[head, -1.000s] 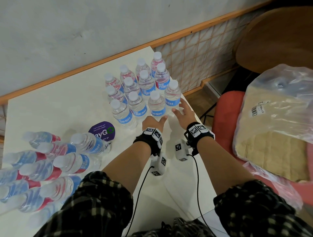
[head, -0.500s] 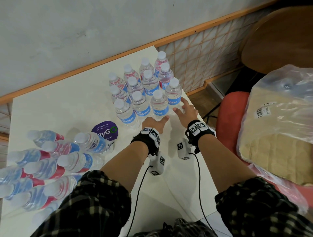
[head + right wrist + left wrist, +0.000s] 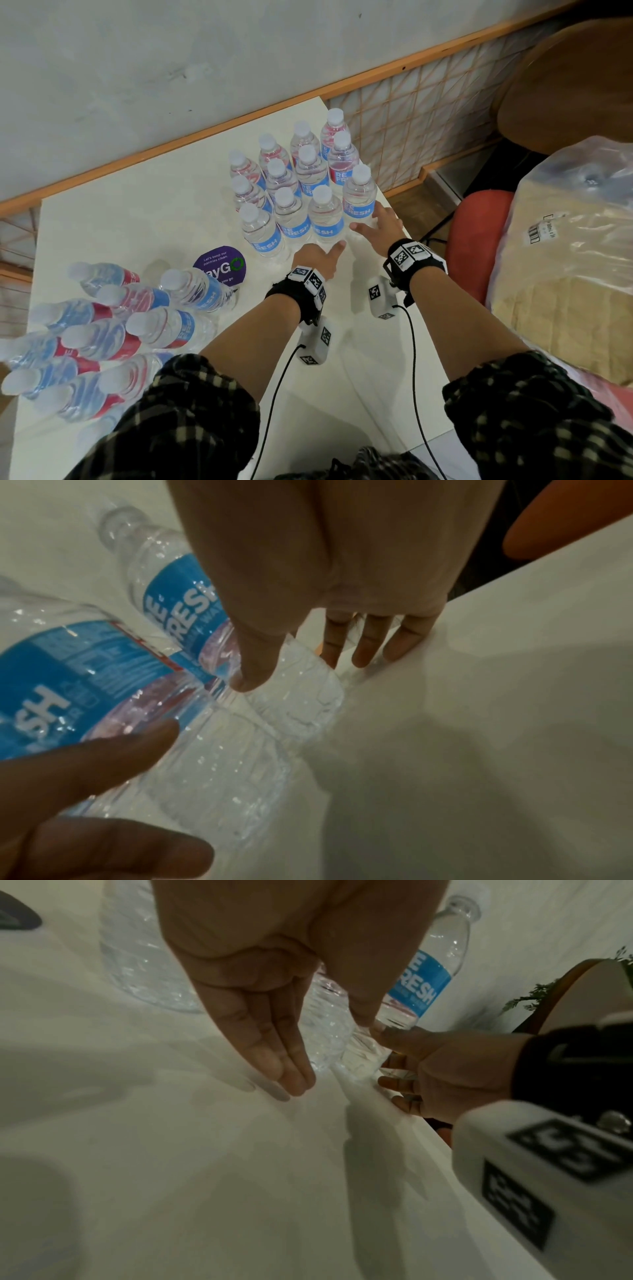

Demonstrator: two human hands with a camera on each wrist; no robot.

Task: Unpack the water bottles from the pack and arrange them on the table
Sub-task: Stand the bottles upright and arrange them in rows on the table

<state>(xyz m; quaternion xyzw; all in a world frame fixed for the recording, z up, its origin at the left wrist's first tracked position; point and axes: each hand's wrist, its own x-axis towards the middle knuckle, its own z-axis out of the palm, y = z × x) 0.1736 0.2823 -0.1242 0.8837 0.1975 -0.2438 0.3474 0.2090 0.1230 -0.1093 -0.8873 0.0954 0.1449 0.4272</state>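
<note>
Several water bottles (image 3: 294,192) stand in rows at the back right of the white table (image 3: 137,212). My left hand (image 3: 318,255) is at the foot of the front row; its straight fingers (image 3: 270,1053) point down at the tabletop and hold nothing. My right hand (image 3: 376,228) is at the base of the front-right bottle (image 3: 359,198), near the table's right edge. Its thumb (image 3: 250,669) presses the clear lower part of that bottle (image 3: 301,696), and its straight fingers (image 3: 369,642) lie on the far side. A pack of bottles (image 3: 96,329) lies on its side at the left.
A purple round sticker (image 3: 219,265) lies between the pack and the standing rows. Off the table's right edge are a red seat (image 3: 479,233), a large plastic-wrapped bundle (image 3: 565,257) and a round brown top (image 3: 575,85). A wall runs behind the table.
Both hands stay at the foot of the front row, with the right one reaching slightly further round the front-right bottle. The head view has shifted a little.
</note>
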